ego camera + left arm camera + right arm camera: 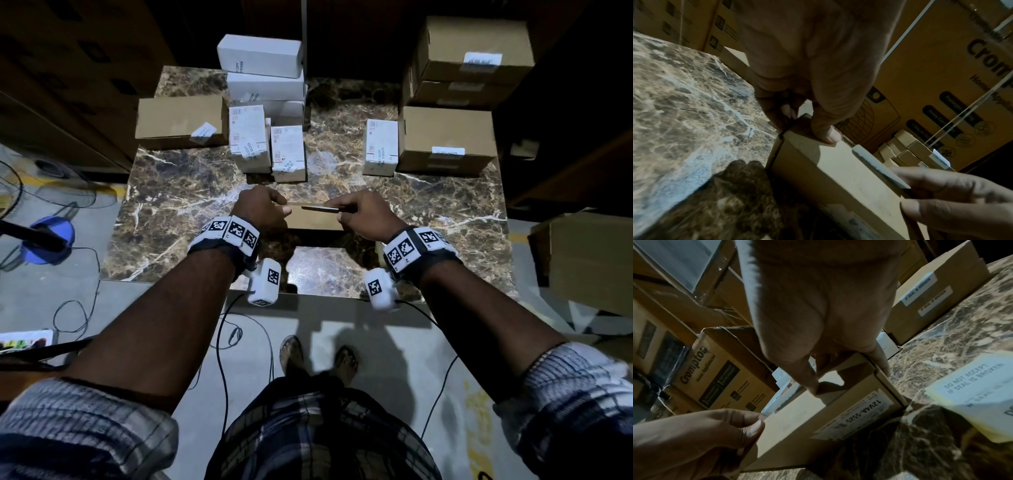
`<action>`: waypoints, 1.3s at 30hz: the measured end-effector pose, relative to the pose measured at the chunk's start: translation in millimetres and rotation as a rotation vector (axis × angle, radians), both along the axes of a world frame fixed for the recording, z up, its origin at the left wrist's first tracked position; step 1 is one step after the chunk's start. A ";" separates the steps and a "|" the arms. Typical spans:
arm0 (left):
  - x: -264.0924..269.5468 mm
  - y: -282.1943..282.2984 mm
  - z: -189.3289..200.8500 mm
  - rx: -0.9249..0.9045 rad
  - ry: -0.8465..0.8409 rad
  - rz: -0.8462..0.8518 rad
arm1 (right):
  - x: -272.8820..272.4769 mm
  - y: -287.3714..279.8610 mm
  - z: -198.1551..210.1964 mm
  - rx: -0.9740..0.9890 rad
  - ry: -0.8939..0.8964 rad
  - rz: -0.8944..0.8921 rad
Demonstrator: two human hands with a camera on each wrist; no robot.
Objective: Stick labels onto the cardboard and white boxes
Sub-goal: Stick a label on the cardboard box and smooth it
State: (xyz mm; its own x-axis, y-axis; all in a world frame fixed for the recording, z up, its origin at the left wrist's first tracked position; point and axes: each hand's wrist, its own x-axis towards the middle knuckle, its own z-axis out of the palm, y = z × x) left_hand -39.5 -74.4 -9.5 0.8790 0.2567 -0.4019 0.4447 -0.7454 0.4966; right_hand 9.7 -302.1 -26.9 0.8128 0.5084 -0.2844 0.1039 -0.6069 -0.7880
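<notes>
Near the front edge of the marble worktop (178,192), a small cardboard box (313,219) stands between both hands, presumably drawn close so its top face is easy to reach. The left hand (262,209) grips the box's left end, its fingers (824,129) curled over the top edge, which I take as steadying it. The right hand (364,214) is at the other end, its fingers (807,379) curled onto the top edge and pinching a narrow white label (879,165) that lies tilted above the box top, one end raised; how much of it is stuck down I cannot tell. The box is plain brown card with a printed sticker (857,413) already on its near side face. A pad of yellow-backed seal labels (970,395) lies on the worktop just to the right, kept within reach. Further back stand white boxes (260,102) and more cardboard boxes (445,140), many already carrying labels.
</notes>
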 end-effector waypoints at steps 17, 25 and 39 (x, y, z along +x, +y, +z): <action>16.0 0.9 0.2 -0.017 0.046 0.036 | 12.8 37.9 -12.6 -0.057 0.027 -0.338; 16.9 1.3 -2.3 -0.015 0.037 0.048 | 12.7 40.0 -18.6 -0.099 0.025 -0.406; 16.7 -5.0 -6.3 0.021 -0.065 -0.015 | 19.7 33.6 -22.9 -0.050 -0.068 -0.237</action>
State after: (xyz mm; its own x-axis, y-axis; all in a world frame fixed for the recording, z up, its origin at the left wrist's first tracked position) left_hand -22.9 -79.4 -15.8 0.9069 0.2513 -0.3382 0.4008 -0.7620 0.5087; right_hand 29.3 -268.4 -49.8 0.9257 0.2882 -0.2449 0.0062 -0.6590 -0.7521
